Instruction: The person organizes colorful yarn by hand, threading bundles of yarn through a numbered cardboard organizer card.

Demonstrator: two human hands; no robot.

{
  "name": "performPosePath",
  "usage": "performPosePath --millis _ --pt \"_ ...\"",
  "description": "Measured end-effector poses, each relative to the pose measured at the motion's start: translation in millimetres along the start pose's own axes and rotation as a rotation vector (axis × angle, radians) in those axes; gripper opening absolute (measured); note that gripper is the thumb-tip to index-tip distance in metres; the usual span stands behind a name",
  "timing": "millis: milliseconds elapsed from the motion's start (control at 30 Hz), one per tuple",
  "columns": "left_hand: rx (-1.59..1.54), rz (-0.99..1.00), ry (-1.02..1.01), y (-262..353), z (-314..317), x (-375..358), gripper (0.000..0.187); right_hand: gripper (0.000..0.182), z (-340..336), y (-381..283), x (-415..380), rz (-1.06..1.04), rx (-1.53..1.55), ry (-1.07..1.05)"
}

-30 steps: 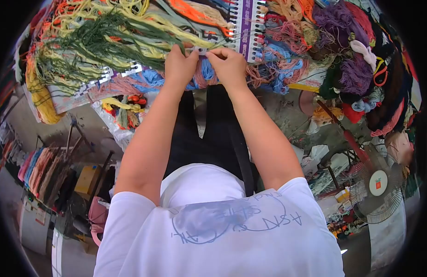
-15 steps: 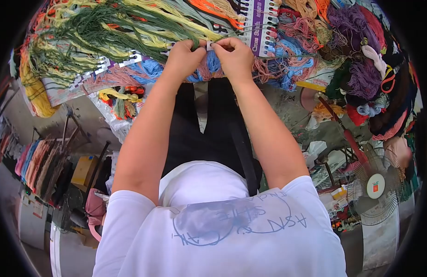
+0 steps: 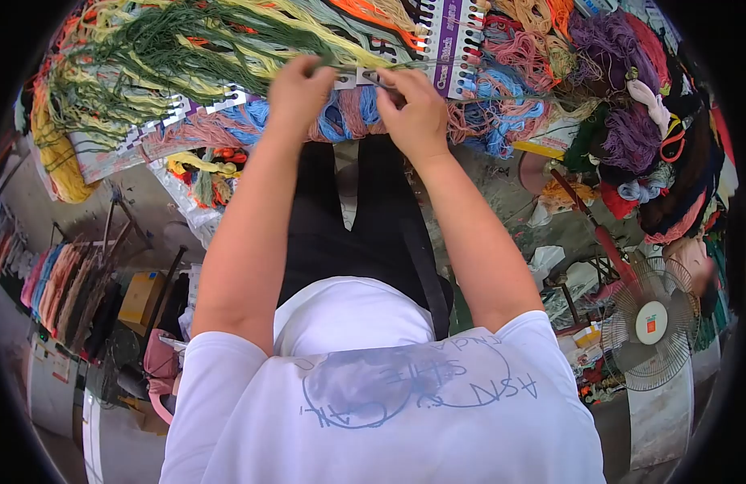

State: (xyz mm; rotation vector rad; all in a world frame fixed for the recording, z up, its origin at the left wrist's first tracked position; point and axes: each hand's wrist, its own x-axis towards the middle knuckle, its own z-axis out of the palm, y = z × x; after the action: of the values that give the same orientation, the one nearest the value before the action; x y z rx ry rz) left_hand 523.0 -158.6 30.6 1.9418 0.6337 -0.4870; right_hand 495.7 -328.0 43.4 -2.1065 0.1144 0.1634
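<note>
A thin thread (image 3: 365, 77) runs between the two hands, over the punched edge of a purple and white thread card (image 3: 452, 40) near the top middle of the view. The card's row of holes keeps each colour in its own slot, which is likely why the hands work right at that edge. The left hand (image 3: 302, 89) is clenched with its fingertips pinched on one end of the thread, beside a spread of dark green skeins (image 3: 171, 48). The right hand (image 3: 417, 101) is curled over the other end, fingertips pressed together on it, so the thread looks taut between them.

Under both hands hang blue and pink skeins (image 3: 340, 121), draped off the card so they stay sorted. A second white card (image 3: 147, 141) lies to the left under yellow strands (image 3: 62, 161). To the right a heap of purple yarn (image 3: 623, 133) sits on the cluttered surface, and lower right stands a floor fan (image 3: 651, 327).
</note>
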Motion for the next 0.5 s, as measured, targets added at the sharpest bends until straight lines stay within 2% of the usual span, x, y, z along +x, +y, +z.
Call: performPosePath --millis 67,133,167,200,300,367,400,433,500 --pt "-0.408 -0.151 -0.054 0 -38 1 0.02 0.024 -7 3 9 -0.073 -0.319 -0.019" --pt "-0.908 -0.239 -0.021 8 -65 -6 0.011 0.022 -10 5 15 -0.083 -0.404 -0.024" --pt "-1.116 -0.18 -0.201 1 -80 -3 0.011 0.021 -12 8 19 -0.123 -0.468 -0.027" --pt "-1.114 -0.176 -0.199 -7 -82 -3 0.011 0.02 -13 10 22 -0.167 -0.533 -0.027" --pt "-1.382 -0.1 -0.502 1 -79 -9 0.01 0.017 -15 11 24 -0.23 -0.554 -0.003" --pt "-1.311 -0.164 -0.546 6 -66 -9 0.008 0.015 -18 11 27 -0.301 -0.568 0.015" --pt "-1.112 -0.142 -0.474 13 -56 -12 0.008 0.014 -20 9 27 -0.384 -0.551 0.071" --pt "-0.974 -0.099 -0.521 19 -45 -12 0.009 0.013 -22 6 26 -0.466 -0.532 0.123" --pt "-0.631 0.047 -0.586 29 -24 -10 0.012 0.013 -24 -2 23 -0.466 -0.476 0.084"
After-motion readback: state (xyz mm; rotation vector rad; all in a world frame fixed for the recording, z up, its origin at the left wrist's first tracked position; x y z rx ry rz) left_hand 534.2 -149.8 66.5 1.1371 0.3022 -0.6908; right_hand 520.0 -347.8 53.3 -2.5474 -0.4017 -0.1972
